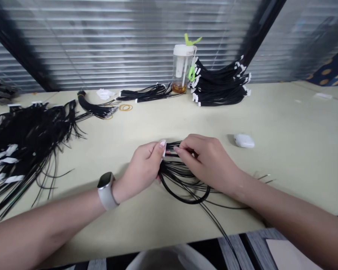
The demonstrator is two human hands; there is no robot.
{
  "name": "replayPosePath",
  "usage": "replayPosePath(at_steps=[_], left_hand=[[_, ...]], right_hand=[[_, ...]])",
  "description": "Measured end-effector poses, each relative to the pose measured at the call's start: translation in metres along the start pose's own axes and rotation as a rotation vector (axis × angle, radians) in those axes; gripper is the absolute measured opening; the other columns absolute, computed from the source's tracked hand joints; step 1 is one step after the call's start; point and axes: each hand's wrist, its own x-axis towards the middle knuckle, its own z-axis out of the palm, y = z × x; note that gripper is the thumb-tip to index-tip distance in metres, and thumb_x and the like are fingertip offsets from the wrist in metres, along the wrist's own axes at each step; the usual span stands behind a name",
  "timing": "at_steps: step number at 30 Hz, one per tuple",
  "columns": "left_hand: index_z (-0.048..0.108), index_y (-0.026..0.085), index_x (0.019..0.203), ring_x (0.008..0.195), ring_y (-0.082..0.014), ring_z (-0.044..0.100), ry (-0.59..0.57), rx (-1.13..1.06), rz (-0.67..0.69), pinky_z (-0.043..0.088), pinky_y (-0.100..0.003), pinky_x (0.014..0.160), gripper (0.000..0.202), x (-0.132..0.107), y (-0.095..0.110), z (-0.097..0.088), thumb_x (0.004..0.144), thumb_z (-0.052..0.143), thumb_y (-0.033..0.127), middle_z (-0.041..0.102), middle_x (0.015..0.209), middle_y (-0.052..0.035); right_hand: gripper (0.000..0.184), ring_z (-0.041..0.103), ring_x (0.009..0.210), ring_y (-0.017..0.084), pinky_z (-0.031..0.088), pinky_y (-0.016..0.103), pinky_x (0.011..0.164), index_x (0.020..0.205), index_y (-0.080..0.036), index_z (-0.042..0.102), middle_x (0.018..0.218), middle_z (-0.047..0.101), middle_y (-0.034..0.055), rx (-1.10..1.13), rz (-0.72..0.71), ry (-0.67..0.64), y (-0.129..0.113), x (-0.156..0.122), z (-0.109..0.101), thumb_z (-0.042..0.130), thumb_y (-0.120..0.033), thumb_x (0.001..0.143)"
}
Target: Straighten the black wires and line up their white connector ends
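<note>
In the middle of the table, my left hand [143, 161] is closed on a white connector [164, 149] at the end of a bundle of thin black wires [180, 172]. Just to its right, my right hand [205, 157] pinches at one of the black wires near the connector, thumb and forefinger together. The wires run rightward beneath my right hand, and some loop back or trail over the front edge. A short reddish bit shows beside the connector. My right hand's other fingers are curled and partly hidden.
A large heap of black wire harnesses [30, 131] lies at left. At the back are a tied wire bunch [92, 107], rubber bands [125, 107], a clear bottle [180, 71] and stacked harnesses [219, 86]. A white earbud case [244, 140] sits at right; a white bin [171, 258] stands below the edge.
</note>
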Motion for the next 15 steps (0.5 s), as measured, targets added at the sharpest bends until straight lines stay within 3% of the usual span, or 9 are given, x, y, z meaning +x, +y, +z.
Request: replayPosePath(at_steps=[15], left_hand=[[0.042,0.016,0.056,0.033,-0.0065,0.040,-0.010,0.006,-0.015,0.030,-0.016,0.032,0.042,0.0003,0.0013,0.0014,0.087,0.036,0.044,0.040,0.037,0.0048]], right_hand=[[0.025,0.044,0.060,0.009,0.031,0.024,0.058,0.064,-0.016,0.047,0.063,0.048,-0.0005,-0.010,-0.022,-0.033,-0.0017,0.0017,0.0011,0.040,-0.022,0.087]])
